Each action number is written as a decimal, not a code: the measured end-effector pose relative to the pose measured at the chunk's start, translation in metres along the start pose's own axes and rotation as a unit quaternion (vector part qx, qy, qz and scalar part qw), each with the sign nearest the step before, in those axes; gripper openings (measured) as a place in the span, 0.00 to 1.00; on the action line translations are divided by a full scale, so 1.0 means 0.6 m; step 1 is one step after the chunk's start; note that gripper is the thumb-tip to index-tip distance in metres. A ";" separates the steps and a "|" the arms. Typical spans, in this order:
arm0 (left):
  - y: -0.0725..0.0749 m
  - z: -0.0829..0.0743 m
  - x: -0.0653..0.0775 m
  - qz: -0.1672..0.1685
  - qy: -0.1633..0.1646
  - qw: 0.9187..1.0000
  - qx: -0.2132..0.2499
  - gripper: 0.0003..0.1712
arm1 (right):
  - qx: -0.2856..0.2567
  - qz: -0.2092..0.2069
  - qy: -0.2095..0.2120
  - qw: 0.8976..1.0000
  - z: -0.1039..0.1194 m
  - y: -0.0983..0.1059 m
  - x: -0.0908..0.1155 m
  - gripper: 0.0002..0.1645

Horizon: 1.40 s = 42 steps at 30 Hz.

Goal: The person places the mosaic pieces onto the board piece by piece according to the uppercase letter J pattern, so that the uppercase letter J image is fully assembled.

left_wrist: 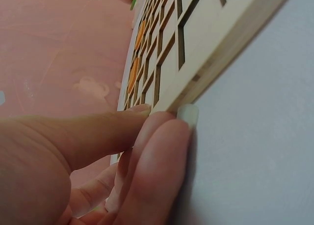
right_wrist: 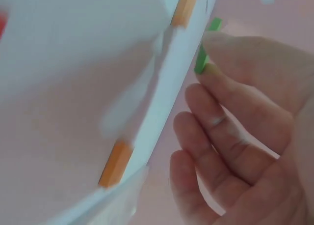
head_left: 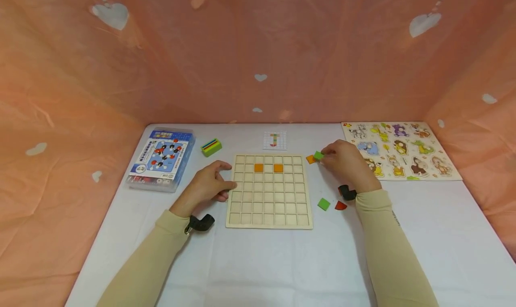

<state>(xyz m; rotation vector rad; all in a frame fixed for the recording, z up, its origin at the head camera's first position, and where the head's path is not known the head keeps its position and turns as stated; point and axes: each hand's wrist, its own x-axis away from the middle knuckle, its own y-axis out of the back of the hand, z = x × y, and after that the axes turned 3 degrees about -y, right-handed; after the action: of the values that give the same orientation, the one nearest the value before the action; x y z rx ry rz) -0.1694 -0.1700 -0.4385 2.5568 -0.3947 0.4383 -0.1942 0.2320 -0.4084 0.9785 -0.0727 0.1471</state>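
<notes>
A wooden grid board (head_left: 268,224) lies flat on the table, with two orange square tiles (head_left: 259,168) set in cells of its second row from the top. The left hand (head_left: 207,181) pinches the board's left edge, its thumb on the rim and fingers against the side in the left wrist view. Off the board's upper right corner, the right hand (head_left: 342,161) pinches a green square tile (right_wrist: 208,48) between thumb and forefinger, raised above the table. Another orange tile (head_left: 310,159) lies close by. Below are a second green tile (head_left: 324,204) and a red quarter-round tile (head_left: 340,205).
Behind the board lies a pattern card (head_left: 275,140). A green box of coloured pieces (head_left: 211,147) and a plastic-cased molecule kit (head_left: 161,159) are at the left. An animal puzzle board (head_left: 399,150) occupies the back right. Pinkish-orange cloth (head_left: 258,51) encloses the table.
</notes>
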 end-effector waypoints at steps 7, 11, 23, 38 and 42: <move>-0.001 -0.003 -0.001 0.001 -0.002 1.000 -0.004 0.37 | 0.016 0.008 0.042 0.999 0.044 -0.030 -0.011 0.14; -0.002 -0.002 -0.002 -0.001 0.002 1.000 -0.002 0.37 | 0.030 0.010 0.084 0.996 0.080 -0.056 -0.020 0.14; -0.001 -0.003 0.001 0.001 0.003 1.000 0.002 0.37 | 0.083 0.029 0.185 0.979 0.146 -0.116 -0.024 0.10; -0.002 0.001 0.000 0.001 -0.003 1.000 0.005 0.37 | 0.129 0.015 0.185 0.974 0.157 -0.132 -0.021 0.12; -0.002 -0.001 0.000 0.001 -0.002 1.000 0.001 0.37 | 0.125 0.011 0.187 0.974 0.156 -0.132 -0.021 0.11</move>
<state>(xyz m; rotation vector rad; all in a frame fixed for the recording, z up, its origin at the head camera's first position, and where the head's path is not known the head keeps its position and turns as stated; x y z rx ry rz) -0.1694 -0.1690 -0.4387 2.5591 -0.3975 0.4340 -0.1936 0.1096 -0.4226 1.1870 0.2873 0.3651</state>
